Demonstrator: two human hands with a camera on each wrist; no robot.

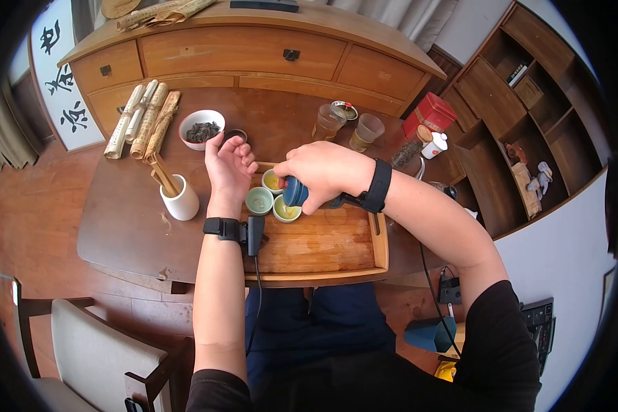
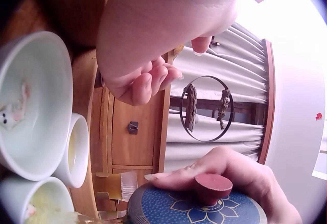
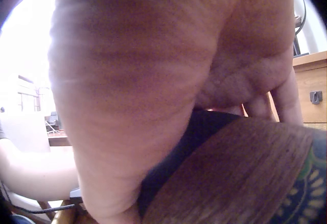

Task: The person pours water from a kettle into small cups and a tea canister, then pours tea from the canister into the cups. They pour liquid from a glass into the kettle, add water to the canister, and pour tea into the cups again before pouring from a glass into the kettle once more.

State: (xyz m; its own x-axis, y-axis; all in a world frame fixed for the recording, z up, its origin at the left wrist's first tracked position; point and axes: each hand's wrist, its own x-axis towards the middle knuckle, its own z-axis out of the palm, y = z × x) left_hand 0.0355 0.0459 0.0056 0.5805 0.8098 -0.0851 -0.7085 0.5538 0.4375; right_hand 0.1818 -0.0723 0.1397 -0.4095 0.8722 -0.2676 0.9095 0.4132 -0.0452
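My right hand (image 1: 323,175) grips a blue teapot (image 1: 295,191) and tilts it over three small pale green cups (image 1: 286,209) at the back left of a wooden tray (image 1: 323,247). In the left wrist view a finger (image 2: 204,170) presses the teapot's blue lid (image 2: 194,208) beside its red knob (image 2: 213,187). The right wrist view shows my palm (image 3: 153,81) wrapped over the brown handle (image 3: 235,183). My left hand (image 1: 230,165) rests at the tray's left edge, fingers (image 2: 145,81) loosely curled and holding nothing, just beside the cups (image 2: 30,106).
On the table stand a white bowl of tea leaves (image 1: 201,128), a white holder with wooden tools (image 1: 180,199), bamboo scrolls (image 1: 143,120), two glasses (image 1: 328,122), a red tin (image 1: 430,112) and a jar (image 1: 412,147). A sideboard (image 1: 247,51) stands behind, a chair (image 1: 96,350) lower left.
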